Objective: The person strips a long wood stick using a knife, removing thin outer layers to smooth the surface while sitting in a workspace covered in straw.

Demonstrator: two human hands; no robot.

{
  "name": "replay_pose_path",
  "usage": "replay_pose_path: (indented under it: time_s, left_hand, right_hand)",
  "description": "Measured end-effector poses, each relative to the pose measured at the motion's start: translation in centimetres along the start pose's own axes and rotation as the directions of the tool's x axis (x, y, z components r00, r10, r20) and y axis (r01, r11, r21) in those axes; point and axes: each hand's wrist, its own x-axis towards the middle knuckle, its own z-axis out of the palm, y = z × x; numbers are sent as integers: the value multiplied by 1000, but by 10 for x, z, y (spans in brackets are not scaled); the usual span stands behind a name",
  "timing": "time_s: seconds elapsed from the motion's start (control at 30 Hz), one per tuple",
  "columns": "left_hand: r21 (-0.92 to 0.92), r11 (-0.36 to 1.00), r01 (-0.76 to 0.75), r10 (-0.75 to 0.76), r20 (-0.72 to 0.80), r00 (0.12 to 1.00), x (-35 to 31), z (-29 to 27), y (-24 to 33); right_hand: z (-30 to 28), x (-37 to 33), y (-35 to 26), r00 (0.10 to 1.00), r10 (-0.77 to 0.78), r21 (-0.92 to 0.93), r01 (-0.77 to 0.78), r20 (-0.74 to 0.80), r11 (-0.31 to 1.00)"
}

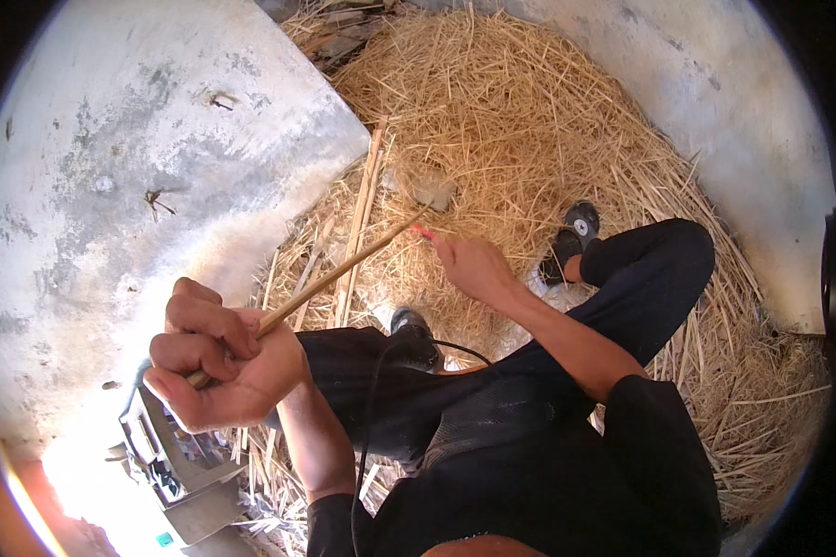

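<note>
My left hand (251, 371) is raised at the left with its fingers curled around a long, thin bamboo stick (344, 266). The stick slants up and to the right, narrowing towards its far end. Close to that end, my right hand (476, 267) is closed on a small red tool (424, 231). Only a bit of red shows past the fingers, so I cannot make out its kind. Whether the tool touches the stick is unclear.
Dry straw-like shavings (529, 111) cover the floor around my feet. Split bamboo strips (360, 223) lie beyond the stick. Weathered walls (93, 139) rise on the left and right. A grey box (204, 511) with odds and ends stands lower left. A dark cable (367, 427) crosses my lap.
</note>
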Motion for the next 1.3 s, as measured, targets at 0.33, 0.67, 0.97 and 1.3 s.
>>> replay_pose_path:
  time_s: [0.33, 0.67, 0.97, 1.3]
  left_hand:
    - [-5, 998, -64, 64, 39, 997, -6, 7, 4]
    - [40, 998, -40, 39, 26, 999, -16, 5, 9]
    - [62, 997, -42, 41, 12, 999, -11, 5, 9]
    - [49, 997, -60, 59, 33, 998, -13, 3, 7]
  right_hand:
    - [-1, -20, -16, 997, -34, 171, 23, 63, 985]
    - [-7, -25, -16, 971, -203, 203, 226, -129, 953]
    - [13, -27, 1, 980, -189, 242, 200, -69, 949]
    - [-3, -17, 22, 978, -110, 471, 183, -179, 863]
